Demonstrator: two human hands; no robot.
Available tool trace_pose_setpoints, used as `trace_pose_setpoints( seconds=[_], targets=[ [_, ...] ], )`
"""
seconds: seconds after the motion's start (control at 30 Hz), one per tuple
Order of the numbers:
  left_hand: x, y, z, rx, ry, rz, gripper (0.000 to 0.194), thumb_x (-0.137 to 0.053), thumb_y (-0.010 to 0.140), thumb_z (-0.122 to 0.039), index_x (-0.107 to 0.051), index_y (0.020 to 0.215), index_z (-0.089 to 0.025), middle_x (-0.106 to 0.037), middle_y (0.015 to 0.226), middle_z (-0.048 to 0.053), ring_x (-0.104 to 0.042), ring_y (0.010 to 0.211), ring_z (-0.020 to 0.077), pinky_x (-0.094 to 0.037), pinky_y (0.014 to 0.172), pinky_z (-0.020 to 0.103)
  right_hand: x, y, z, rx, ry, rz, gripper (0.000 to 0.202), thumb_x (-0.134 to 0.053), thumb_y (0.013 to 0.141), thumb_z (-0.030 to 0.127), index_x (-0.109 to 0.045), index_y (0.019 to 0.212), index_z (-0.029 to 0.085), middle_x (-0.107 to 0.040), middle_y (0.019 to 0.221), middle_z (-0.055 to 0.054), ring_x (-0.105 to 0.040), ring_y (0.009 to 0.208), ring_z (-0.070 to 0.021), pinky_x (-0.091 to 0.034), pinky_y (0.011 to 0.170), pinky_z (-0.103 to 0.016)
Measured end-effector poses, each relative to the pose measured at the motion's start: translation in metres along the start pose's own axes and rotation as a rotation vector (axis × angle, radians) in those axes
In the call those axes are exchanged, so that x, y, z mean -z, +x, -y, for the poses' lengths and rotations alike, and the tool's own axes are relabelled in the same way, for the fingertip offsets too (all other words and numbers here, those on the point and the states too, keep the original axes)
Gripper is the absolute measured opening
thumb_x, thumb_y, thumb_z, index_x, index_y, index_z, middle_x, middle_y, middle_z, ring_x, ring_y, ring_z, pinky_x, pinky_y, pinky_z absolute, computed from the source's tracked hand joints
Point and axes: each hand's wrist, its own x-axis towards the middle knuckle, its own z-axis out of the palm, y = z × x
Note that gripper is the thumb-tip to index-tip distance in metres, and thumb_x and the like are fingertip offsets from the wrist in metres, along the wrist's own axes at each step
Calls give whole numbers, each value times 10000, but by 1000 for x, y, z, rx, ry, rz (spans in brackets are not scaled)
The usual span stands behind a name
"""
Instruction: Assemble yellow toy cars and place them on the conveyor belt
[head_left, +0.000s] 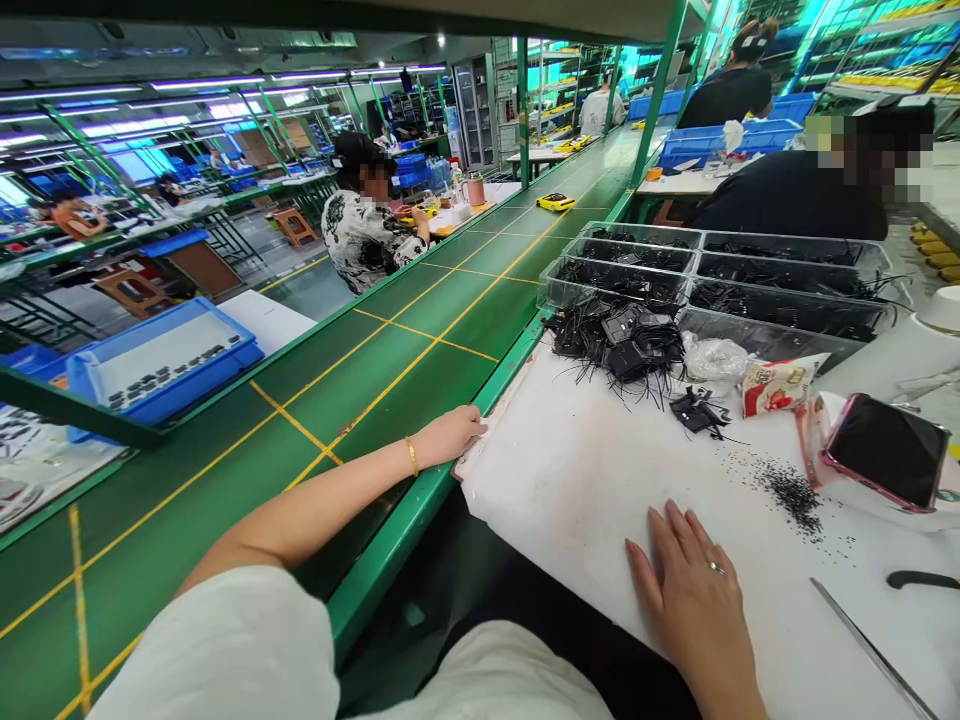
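A green conveyor belt [360,390] carries a yellow toy car [555,202] at the far end. The left hand [448,437] curls at the left edge of the white tabletop [570,500]; I cannot tell if it pinches anything. Further right, black wired parts [628,342] lie heaped by clear bins [780,333]; nearer, the right hand [696,585] rests flat, fingers spread.
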Motion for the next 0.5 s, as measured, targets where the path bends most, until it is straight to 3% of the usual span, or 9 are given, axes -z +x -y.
trace_pose_setpoints(
  seconds=[0.13,0.27,0.4,0.5],
  targets=[
    [-4,25,10,30,-20,-54,358,-344,952,-230,-682,1045,-158,-569,1003,113,-509,951,203,-429,888,337,0,0,-1,15,-4,1,535,-298,1000,463,-562,1226,57,-536,1351,-214,-477,1278,-377,-427,960,-531],
    [-2,49,14,82,-31,-84,320,-378,937,-215,-681,1016,-153,-574,987,112,-518,944,206,-434,881,335,0,0,-1,8,-20,26,541,-291,1001,466,-558,1240,61,-536,1355,-204,-470,1285,-370,-427,963,-526],
    [7,58,15,180,-28,-139,298,-394,917,-187,-628,1095,-144,-574,965,104,-527,911,206,-445,822,327,0,-1,-1,6,-31,33,545,-286,1001,476,-562,1237,70,-544,1346,-200,-473,1284,-364,-430,962,-517],
    [13,59,17,237,-12,-170,307,-352,923,-181,-641,1010,-125,-552,965,114,-520,888,204,-442,805,331,0,0,-2,0,-33,42,546,-278,1002,480,-562,1239,78,-541,1354,-193,-472,1287,-360,-428,967,-516]
  ],
)
